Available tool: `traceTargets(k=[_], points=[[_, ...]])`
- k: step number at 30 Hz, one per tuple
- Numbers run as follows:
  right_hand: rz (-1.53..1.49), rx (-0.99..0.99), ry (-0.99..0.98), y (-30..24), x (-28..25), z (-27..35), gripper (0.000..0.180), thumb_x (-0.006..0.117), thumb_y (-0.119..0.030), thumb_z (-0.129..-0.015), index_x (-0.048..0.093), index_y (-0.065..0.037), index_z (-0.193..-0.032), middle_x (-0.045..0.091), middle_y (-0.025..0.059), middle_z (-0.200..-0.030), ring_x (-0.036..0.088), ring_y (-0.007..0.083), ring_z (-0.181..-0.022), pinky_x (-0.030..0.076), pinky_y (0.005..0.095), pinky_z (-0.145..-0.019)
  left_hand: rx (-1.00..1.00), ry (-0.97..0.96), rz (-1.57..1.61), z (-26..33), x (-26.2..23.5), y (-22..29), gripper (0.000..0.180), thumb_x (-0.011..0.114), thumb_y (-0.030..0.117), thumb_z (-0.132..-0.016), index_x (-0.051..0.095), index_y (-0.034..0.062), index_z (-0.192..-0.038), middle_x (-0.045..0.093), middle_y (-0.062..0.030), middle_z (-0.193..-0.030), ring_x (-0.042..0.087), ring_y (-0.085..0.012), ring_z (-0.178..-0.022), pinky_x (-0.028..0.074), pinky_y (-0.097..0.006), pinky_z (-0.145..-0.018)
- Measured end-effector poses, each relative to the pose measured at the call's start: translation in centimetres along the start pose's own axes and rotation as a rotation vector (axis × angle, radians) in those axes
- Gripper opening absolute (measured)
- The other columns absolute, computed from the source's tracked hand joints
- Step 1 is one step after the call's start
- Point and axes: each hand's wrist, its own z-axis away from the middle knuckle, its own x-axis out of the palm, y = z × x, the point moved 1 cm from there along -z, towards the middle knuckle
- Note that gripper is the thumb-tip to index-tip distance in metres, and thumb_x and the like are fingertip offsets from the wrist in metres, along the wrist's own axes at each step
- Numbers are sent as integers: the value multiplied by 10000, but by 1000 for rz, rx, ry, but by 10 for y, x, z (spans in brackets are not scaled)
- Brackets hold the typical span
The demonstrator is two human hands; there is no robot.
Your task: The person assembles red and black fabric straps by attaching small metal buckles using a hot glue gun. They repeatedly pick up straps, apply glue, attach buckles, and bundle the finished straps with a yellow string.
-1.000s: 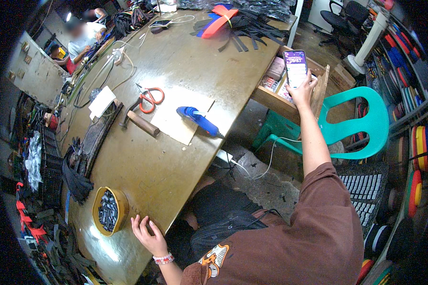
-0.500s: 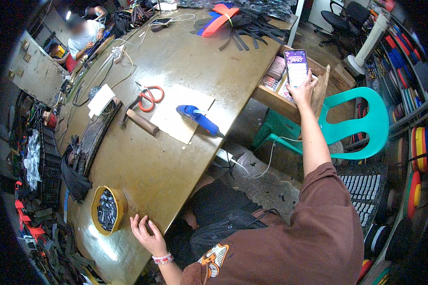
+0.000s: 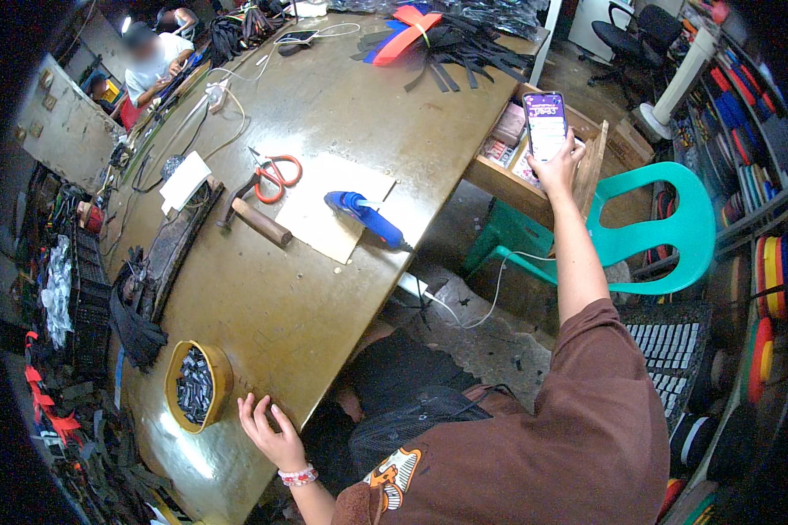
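My right hand (image 3: pixel 559 165) is closed round a smartphone (image 3: pixel 545 125) with a lit purple-and-white screen, held above an open wooden drawer (image 3: pixel 506 178). At the table's near edge my left hand (image 3: pixel 272 431) rests with its fingers spread and nothing in it. Just left of those fingers stands a yellow tub (image 3: pixel 221 381) holding many small dark metal-like pieces (image 3: pixel 194 387). Further up the table lie a blue glue gun (image 3: pixel 364 219) on a pale sheet (image 3: pixel 320 229), a hammer (image 3: pixel 261 221) with a wooden handle, and orange-handled scissors (image 3: pixel 278 179).
A green plastic chair (image 3: pixel 657 229) stands right of the drawer. Black, red and blue straps (image 3: pixel 411 44) lie at the table's far end. Cables (image 3: pixel 236 109) run along its left side. Strap rolls (image 3: pixel 770 276) fill shelves at right. A co-worker (image 3: pixel 153 66) sits at far left.
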Motion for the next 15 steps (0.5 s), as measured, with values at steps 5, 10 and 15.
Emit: traceTargets(k=[5, 10, 15], points=[[12, -16, 5, 2, 2, 0, 1135, 862, -185, -535, 189, -60, -1439, 335, 277, -1203, 452, 430, -1105, 402, 446, -998, 3, 10, -5, 0, 0, 0, 164, 551, 66, -864, 605, 8, -1007, 503, -153, -1255, 398, -373, -1270, 312, -483, -1052], [-18, -37, 16, 1, 0, 0, 1130, 862, -181, -533, 194, -64, -1437, 341, 273, -1187, 458, 431, -1092, 402, 452, -995, 3, 12, -4, 0, 0, -1, 164, 552, 57, -861, 605, 11, -1009, 506, -151, -1254, 401, -372, -1268, 313, -485, -1050], [-20, 36, -57, -2, -3, -1, 1121, 862, -222, -551, 188, -43, -1428, 294, 262, -1264, 375, 424, -1193, 357, 439, -1047, 3, 11, -3, 1, 1, -1, 163, 553, 55, -861, 605, 16, -1010, 506, -147, -1257, 402, -366, -1269, 315, -480, -1051]])
